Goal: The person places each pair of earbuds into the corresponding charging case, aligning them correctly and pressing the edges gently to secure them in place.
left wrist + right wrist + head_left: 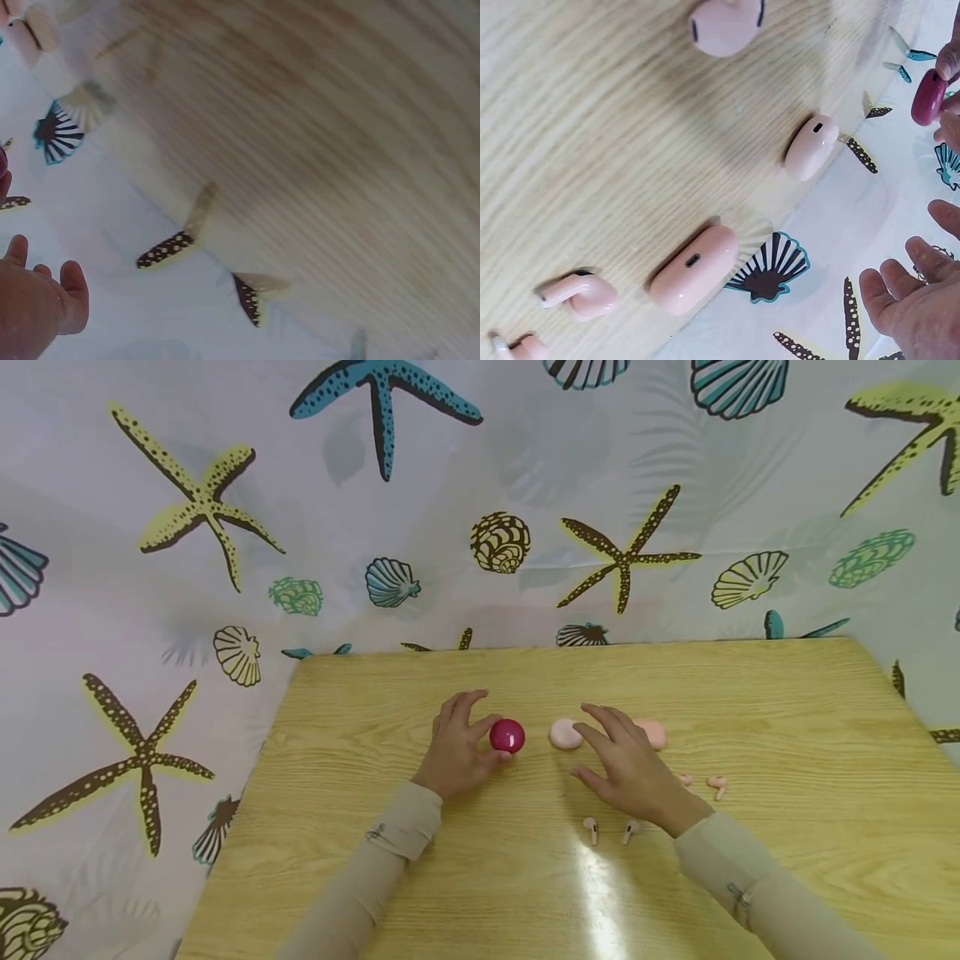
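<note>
Head view: a magenta earbud case [507,736] is pinched by the left hand [459,745] on the wooden table [787,710]. The right hand [626,768], fingers relaxed, is held over two pink cases [565,734], grasping nothing.

Left wrist view: only blurred table and fingertips [45,300] are shown.

Right wrist view: loose pink earbuds [577,295] are seen uncased; by this evidence, stowing is judged not yet begun.

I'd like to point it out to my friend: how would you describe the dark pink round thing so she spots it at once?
Start at the wooden table in front of the seashell curtain. Near its middle, the left hand grips a small glossy magenta case. The cases to its right are pale pink and matte; this one alone is deep magenta and shiny.
</note>
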A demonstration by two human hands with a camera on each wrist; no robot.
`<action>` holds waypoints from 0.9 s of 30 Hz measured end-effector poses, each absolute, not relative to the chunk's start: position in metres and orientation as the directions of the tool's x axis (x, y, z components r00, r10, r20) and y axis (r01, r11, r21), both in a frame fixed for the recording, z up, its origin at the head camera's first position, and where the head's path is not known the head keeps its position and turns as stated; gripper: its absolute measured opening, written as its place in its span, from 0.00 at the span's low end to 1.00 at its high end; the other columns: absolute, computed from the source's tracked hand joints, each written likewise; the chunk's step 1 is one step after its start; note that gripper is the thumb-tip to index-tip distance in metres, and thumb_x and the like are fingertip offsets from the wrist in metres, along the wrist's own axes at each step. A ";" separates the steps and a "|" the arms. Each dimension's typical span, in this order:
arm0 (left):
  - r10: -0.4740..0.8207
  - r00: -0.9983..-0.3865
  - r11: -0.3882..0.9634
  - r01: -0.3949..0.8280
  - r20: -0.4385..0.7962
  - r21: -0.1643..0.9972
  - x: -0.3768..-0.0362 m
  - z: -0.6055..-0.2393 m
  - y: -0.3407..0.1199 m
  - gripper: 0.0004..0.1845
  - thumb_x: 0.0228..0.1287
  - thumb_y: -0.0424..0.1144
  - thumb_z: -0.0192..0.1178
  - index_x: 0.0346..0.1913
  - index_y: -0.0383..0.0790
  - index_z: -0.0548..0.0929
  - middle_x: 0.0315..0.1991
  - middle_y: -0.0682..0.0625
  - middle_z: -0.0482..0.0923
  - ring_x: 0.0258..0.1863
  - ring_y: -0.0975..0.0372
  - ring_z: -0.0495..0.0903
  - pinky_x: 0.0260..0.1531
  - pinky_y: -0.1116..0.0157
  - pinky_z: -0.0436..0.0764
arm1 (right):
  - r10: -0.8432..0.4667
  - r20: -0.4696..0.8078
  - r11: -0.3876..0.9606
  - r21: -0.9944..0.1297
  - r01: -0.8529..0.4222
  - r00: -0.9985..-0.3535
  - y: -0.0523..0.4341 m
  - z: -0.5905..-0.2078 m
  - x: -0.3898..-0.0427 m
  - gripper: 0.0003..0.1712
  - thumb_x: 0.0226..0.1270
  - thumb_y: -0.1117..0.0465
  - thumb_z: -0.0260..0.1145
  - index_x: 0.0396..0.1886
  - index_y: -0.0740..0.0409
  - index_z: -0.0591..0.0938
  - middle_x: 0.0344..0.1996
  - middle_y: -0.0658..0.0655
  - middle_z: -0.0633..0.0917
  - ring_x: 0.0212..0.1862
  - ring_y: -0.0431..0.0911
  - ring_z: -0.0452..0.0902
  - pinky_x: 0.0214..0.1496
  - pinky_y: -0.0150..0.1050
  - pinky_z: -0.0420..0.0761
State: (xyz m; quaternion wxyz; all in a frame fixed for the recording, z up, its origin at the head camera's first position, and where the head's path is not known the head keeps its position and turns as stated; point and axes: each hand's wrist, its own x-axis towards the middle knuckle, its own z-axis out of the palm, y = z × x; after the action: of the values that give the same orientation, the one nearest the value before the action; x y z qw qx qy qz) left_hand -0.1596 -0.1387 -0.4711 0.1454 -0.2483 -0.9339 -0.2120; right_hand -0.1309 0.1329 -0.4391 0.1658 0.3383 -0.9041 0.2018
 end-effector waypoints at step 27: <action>0.268 -0.963 0.889 0.256 0.023 0.378 -0.179 -0.488 -0.164 0.23 0.56 0.53 0.66 0.54 0.52 0.81 0.74 0.50 0.54 0.71 0.45 0.51 0.63 0.40 0.58 | -0.536 0.503 0.656 -0.257 -0.710 -0.678 0.154 -0.457 -0.123 0.27 0.50 0.63 0.74 0.49 0.70 0.79 0.57 0.73 0.75 0.56 0.64 0.74 0.52 0.59 0.77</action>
State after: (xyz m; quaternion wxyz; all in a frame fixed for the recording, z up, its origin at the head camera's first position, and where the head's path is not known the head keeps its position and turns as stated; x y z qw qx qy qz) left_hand -0.1787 -0.1644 -0.4877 -0.0149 -0.1349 -0.9719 -0.1925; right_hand -0.1231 0.1537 -0.4571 0.1955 0.3504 -0.8887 0.2216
